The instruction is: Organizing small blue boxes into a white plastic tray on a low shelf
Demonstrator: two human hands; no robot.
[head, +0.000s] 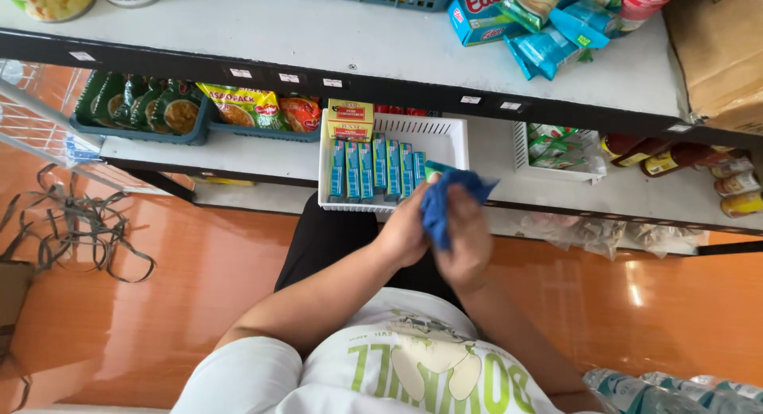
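Note:
My right hand (469, 243) grips a crumpled blue cloth (447, 199) and presses it against a small blue and green box (431, 170) that is mostly hidden. My left hand (405, 231) is closed on that box from the left. Both hands hover at the front edge of a white plastic basket (445, 136) on the middle shelf. Inside the basket stands a row of several small blue boxes (373, 169), with a yellow and red carton (350, 120) behind them.
A blue tray of green sachets (143, 104) and snack packets (246, 106) sit to the left. Another white basket (556, 148) and sauce bottles (675, 156) are to the right. The top shelf (318, 40) holds blue packets (548, 32). Loose strapping (71, 223) lies on the orange floor.

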